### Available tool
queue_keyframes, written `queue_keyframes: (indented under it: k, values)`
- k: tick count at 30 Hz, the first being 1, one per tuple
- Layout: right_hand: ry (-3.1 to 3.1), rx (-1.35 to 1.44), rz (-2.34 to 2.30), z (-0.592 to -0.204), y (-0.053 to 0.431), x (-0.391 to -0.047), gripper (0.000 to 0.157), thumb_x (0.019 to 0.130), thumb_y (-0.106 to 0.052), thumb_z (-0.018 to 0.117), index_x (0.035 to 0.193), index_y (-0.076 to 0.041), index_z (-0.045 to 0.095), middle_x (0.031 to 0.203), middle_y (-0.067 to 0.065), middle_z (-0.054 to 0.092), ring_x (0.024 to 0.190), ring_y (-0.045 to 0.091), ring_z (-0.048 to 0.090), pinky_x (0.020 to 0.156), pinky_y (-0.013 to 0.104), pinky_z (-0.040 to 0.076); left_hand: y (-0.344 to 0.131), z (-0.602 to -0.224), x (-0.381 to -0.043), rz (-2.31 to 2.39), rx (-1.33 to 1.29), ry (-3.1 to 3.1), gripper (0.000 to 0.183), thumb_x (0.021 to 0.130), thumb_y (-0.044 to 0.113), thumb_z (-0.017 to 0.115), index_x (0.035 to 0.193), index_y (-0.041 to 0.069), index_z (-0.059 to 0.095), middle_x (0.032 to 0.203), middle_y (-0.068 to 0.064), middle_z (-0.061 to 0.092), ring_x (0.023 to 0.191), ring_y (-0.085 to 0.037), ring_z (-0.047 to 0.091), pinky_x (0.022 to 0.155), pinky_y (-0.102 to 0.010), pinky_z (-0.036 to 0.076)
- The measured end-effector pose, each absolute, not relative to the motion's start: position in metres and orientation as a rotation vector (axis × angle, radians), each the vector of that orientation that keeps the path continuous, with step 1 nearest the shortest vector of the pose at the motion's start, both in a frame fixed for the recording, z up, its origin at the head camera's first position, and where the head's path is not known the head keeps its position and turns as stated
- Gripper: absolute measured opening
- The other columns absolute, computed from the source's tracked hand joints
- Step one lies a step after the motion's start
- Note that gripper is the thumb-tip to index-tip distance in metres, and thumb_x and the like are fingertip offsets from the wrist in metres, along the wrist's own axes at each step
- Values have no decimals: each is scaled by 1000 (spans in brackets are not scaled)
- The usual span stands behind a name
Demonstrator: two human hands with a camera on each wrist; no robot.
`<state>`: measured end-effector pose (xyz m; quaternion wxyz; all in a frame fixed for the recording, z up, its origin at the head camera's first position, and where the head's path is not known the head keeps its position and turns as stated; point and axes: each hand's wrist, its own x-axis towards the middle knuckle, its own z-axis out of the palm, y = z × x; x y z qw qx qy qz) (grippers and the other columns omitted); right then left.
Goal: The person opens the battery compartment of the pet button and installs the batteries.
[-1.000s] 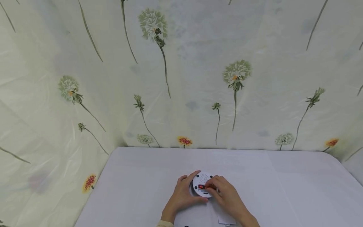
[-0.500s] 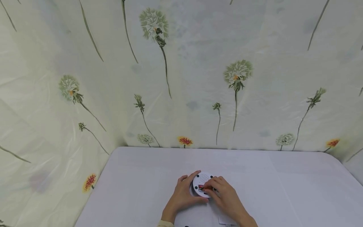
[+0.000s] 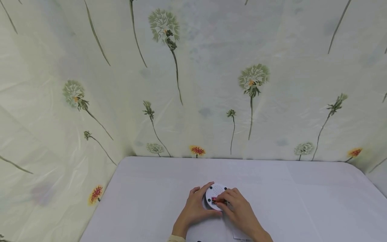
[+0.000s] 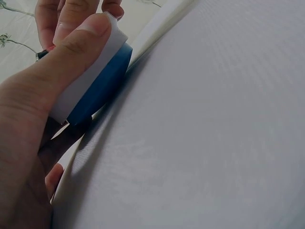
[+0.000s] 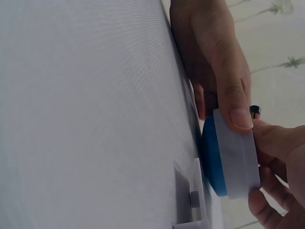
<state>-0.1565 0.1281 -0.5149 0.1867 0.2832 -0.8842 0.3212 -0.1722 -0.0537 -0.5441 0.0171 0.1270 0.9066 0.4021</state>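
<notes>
A round device (image 3: 217,190) lies upside down on the table, white with speaker holes, dark feet and a battery compartment facing up. Its other side shows as a blue band (image 4: 102,86) in the left wrist view. My left hand (image 3: 193,207) grips the device's rim from the left, thumb at the near side and fingers at the far side. With thumb and fingertips, my right hand (image 3: 240,209) pinches a red and black battery (image 3: 214,200) at the compartment, partly hidden by the fingers. In the right wrist view, one end of the battery (image 5: 256,112) sticks up above the device's white face.
A thin white plastic piece (image 5: 200,200) lies on the white-covered table (image 3: 151,188), near my right forearm. A small dark thing (image 3: 199,241) shows at the bottom edge of the head view. Flower-printed curtain (image 3: 199,84) hangs behind and left of the table.
My right fingertips have shifted slightly left over the compartment with the battery. The left hand and the device have stayed in place.
</notes>
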Motion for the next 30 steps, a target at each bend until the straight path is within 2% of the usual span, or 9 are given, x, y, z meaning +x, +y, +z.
queue_keyframes:
  k: [6,14,30]
  values:
    - [-2511,773,898,-515,129,-157,9,79,-29,64,88,-31,64,88,-16,49,84,1,37,68,19,38,-54,-545,-172,1253,411,2838,91,48,75,62,129,52,27,130,17,45,120,-29,34,89,-51,37]
    - [-2508,712,936,-512,126,-155,15,74,-24,71,85,-32,65,88,-17,50,83,-2,37,67,17,40,-53,-545,-172,1247,388,2827,91,48,76,61,128,54,25,129,16,45,121,-29,33,88,-53,38]
    - [-2525,709,941,-512,127,-155,15,74,-25,71,85,-31,63,90,-18,49,83,-2,38,68,17,40,-53,-545,-173,1227,430,2852,92,49,76,61,130,50,26,130,16,45,120,-29,35,91,-51,36]
